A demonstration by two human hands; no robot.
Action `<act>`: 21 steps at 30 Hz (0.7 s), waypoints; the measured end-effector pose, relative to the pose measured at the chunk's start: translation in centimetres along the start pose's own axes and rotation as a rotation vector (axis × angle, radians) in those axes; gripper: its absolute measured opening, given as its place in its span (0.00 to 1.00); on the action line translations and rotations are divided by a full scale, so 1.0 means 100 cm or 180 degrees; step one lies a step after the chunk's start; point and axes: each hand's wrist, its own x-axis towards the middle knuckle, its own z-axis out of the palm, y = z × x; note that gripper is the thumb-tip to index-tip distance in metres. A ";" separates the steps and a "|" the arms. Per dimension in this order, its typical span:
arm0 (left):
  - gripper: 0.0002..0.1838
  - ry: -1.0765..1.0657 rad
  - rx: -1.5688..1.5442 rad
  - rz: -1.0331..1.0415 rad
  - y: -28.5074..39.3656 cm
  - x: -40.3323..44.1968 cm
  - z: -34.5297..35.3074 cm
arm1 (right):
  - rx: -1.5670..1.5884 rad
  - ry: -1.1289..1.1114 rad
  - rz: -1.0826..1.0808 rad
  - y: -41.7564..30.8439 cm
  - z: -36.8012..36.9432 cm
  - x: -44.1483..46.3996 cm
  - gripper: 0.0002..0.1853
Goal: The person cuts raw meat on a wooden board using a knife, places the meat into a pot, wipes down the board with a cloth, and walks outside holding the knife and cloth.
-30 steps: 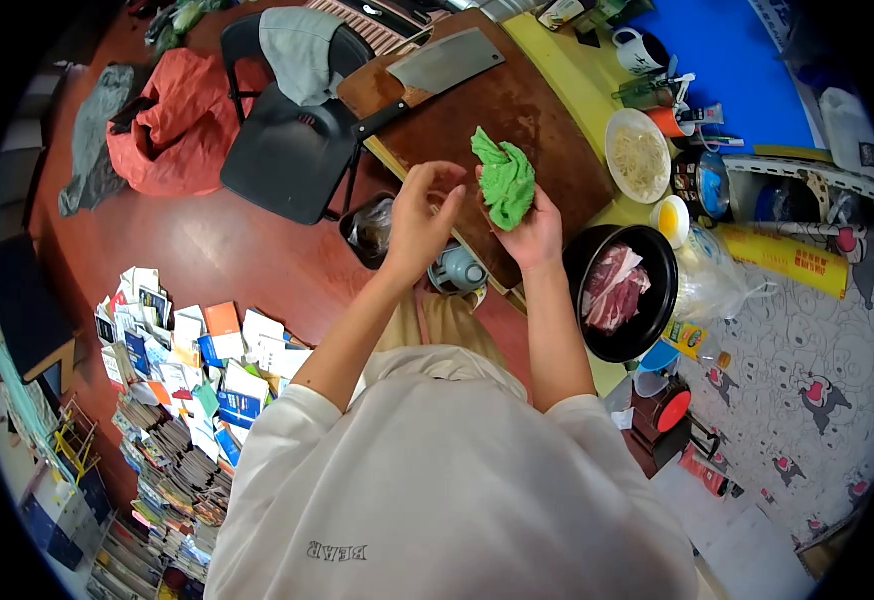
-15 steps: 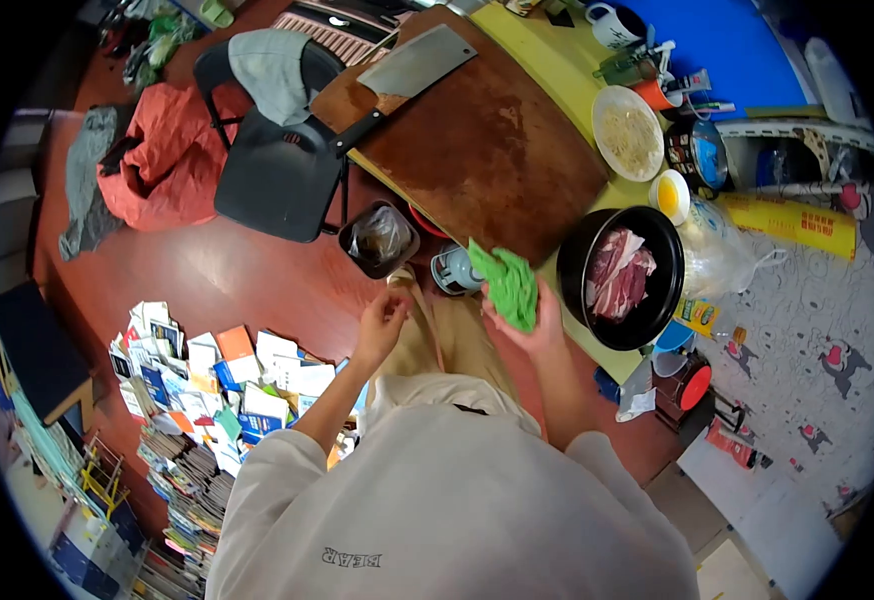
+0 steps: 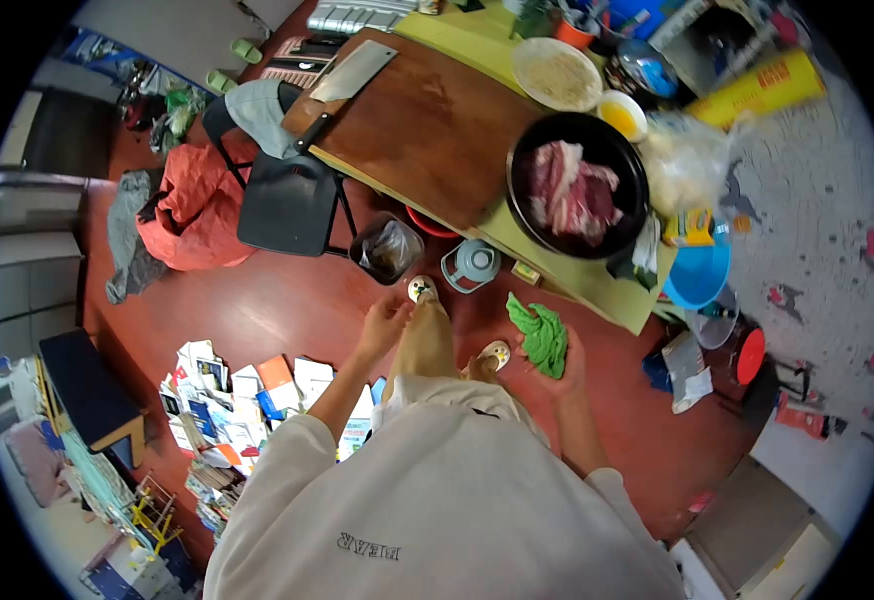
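In my right hand point(image 3: 569, 362) is a crumpled green cloth point(image 3: 541, 338), gripped over the floor to the right of my legs. My left hand point(image 3: 385, 325) hangs by my left knee with its fingers curled in and nothing visible in them. A round black pan point(image 3: 517, 220) holding raw meat point(image 3: 569, 195) stands at the table's near right, ahead of the cloth. Left of the pan lies a brown cutting board point(image 3: 437, 125), with a cleaver point(image 3: 357, 72) resting at its far left.
Below the table edge are a lined bin point(image 3: 387, 250) and a grey-blue jug point(image 3: 477, 262). A black folding chair point(image 3: 287, 205) stands left of the table point(image 3: 597, 285). Piled books point(image 3: 227, 400) cover the floor at left. A plate point(image 3: 557, 75) and a bowl with yellow contents point(image 3: 621, 116) sit behind the pan.
The view has shifted back from the table, so more floor shows around my feet. My right hand still grips the green cloth, now farther from the board and out over the floor.
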 end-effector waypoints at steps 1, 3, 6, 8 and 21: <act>0.10 -0.0161 -0.0097 -0.0160 -0.004 -0.013 0.012 | 0.0075 -0.0034 -0.0035 0.001 -0.010 -0.019 0.28; 0.10 -0.0302 -0.0004 -0.0179 -0.012 -0.041 0.035 | 0.0140 0.0073 -0.0536 0.001 -0.024 -0.051 0.27; 0.09 -0.0453 0.0084 -0.0182 -0.010 -0.063 0.051 | 0.0239 0.0330 -0.1040 0.001 -0.050 -0.100 0.24; 0.09 -0.0474 0.0147 -0.0176 -0.005 -0.071 0.051 | 0.0498 0.0583 -0.1068 0.000 -0.072 -0.129 0.24; 0.08 0.1206 0.1761 0.1807 0.059 0.116 -0.086 | -0.0107 0.0847 -0.2543 0.072 -0.107 -0.177 0.24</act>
